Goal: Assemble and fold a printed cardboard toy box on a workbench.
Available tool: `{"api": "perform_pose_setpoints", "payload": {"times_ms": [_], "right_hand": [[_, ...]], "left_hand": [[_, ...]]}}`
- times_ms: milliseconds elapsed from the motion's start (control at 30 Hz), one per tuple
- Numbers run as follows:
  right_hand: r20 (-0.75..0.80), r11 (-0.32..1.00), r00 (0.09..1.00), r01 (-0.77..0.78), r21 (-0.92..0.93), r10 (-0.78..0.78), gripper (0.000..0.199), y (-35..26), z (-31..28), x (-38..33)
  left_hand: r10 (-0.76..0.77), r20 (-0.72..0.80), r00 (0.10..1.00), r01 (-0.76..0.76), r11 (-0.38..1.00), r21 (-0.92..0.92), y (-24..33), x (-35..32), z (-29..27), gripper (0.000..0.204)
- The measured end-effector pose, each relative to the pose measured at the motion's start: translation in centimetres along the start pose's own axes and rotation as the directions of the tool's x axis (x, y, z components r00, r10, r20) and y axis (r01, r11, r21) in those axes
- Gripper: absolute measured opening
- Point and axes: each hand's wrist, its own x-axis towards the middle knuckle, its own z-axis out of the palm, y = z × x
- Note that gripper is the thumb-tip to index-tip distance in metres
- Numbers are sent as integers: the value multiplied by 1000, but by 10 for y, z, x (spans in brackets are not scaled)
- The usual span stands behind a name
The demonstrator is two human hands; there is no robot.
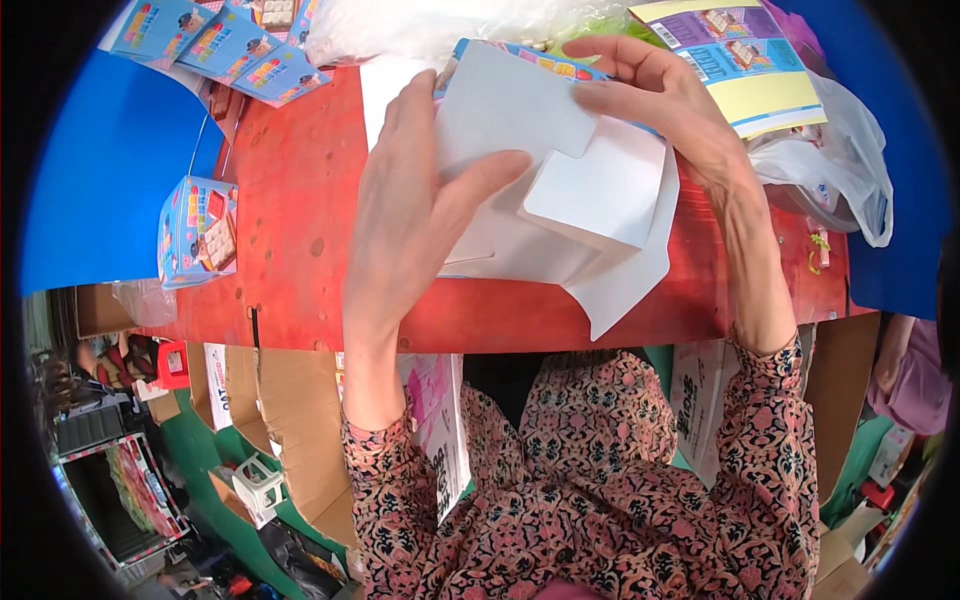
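A partly folded carton (510,110) is between my hands above the front middle of the table, its plain white inner side facing me. Blue printing shows along its far edge. My left hand (415,200) grips the left side, thumb lying on the white panel and fingers along the outer edge. At the far right corner my right hand (670,110) pinches the carton's edge, with the thumb on the white side and the index finger raised behind. One white flap (600,185) folds inward, and a pointed one hangs toward the table's front edge.
The red table (300,190) carries a folded blue box (200,232) at left and flat blue printed cartons (235,55) at far left. Yellow-and-purple printed sheets (745,70) and a white plastic bag (835,160) lie right. Brown cardboard (300,420) stands below the front edge.
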Motion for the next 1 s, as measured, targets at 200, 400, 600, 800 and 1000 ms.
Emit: {"api": "perform_pose_setpoints", "payload": {"times_ms": [200, 400, 600, 800, 1000], "right_hand": [[281, 938, 947, 229, -262, -153, 98, -2, -12, -7], [199, 737, 950, 311, -600, -239, 123, -4, 7, -22], [247, 767, 944, 323, -554, -219, 124, -3, -1, -18], [238, 786, 953, 293, -545, -189, 125, -1, -5, -20], [242, 754, 943, 328, -568, -228, 127, -12, -1, -27]], "left_hand": [[-58, 14, 998, 59, 997, -46, 2, 3, -2, 63], [-71, 50, 996, 74, 996, -59, 0, 6, -3, 62], [56, -29, 998, -51, 988, 145, 4, 10, 2, 74], [149, 42, 988, -154, 977, 150, 5, 17, 5, 91], [31, 92, 995, -26, 998, -51, 6, 22, 2, 90]]}}
